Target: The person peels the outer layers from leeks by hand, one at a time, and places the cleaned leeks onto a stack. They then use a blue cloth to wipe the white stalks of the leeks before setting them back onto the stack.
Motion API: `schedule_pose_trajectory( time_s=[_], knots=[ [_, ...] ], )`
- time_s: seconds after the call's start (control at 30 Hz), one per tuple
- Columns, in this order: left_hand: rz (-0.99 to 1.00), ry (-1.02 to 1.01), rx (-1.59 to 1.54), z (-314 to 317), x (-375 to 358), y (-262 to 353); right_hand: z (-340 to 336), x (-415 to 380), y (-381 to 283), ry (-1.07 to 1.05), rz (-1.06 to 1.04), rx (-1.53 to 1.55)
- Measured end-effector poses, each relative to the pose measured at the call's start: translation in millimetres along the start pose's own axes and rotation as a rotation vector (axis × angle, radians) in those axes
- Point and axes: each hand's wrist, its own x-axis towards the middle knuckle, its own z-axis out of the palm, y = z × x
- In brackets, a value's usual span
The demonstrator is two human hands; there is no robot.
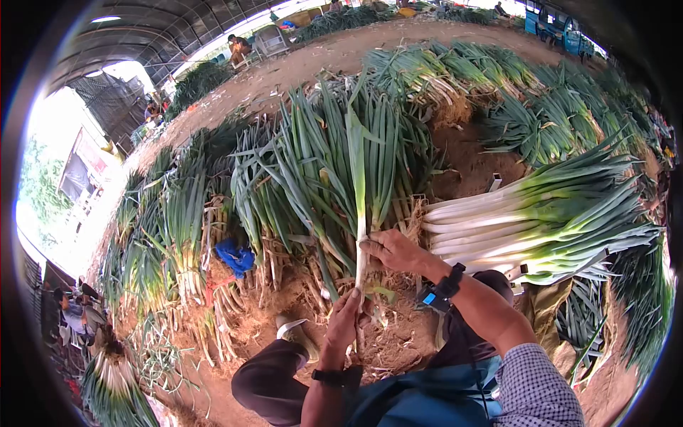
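Nearest the camera: a blue apron (420, 391) over the lap, dark trousers (267, 384) to one side. Just past that, the left hand (343, 318) is curled round the lower end of a leek (361, 203), fingers wrapped, no real gap. The right hand (393, 250) is higher up, thumb n fingers pinched on the white part. So the leek's held upright-ish in front of the knees, leaves up.

Looks like stripping the outer skin tbh, tho can't tell if a layer's loose bc the fingers cover it. Imo: grip firm down low w/o crushing, pinch only the outer layer up top, pull along the stalk, not sideways, or it'll prob snap. Watch the long leaves too, they could snag on the bunches behind.

Those rough leeks (313, 164) stand in a row just beyond, w/ a blue cloth (235, 257) among them. Off to the right, clean white-stalked leeks (484, 220) lie stacked, prob the look to match. Way back: more leek piles (420, 71), a seated person (239, 50), a blue vehicle (571, 39).
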Motion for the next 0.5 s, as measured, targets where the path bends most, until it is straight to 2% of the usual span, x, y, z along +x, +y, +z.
schedule_pose_trajectory(
  time_s=[0.07, 0.17, 0.2, 0.3, 0.33, 0.43, 0.47, 0.5],
  knots=[
    [0.005, -0.017, -0.044, 2.3, -2.3, 4.9, -0.1, -2.8, -10.0, 0.029, -0.083, 0.038],
    [0.013, -0.008, -0.063, 9.7, -10.1, 19.8, 11.5, -14.2, 1.1, -0.092, -0.356, -0.289],
    [0.007, -0.012, -0.077, 3.2, -7.2, 18.6, 13.6, -24.9, -9.9, -0.190, -0.264, -0.383],
    [0.038, -0.015, -0.005, -3.4, -7.4, 19.7, 27.4, -44.3, -5.3, -0.304, -0.449, -0.520],
    [0.047, -0.001, -0.003, -7.9, -5.1, 19.2, 31.3, -52.3, -6.2, -0.428, -0.382, -0.539],
    [0.088, -0.017, 0.031, -5.2, -6.8, 30.5, 25.0, -64.6, -10.3, -0.609, -0.158, -0.430],
    [0.092, 0.001, 0.033, -4.4, -8.2, 31.9, 23.8, -64.3, 14.5, -0.516, 0.058, -0.267],
    [0.097, 0.013, 0.037, -3.2, -7.0, 33.5, 13.2, -56.0, 8.7, -0.382, 0.041, -0.261]
  ],
)
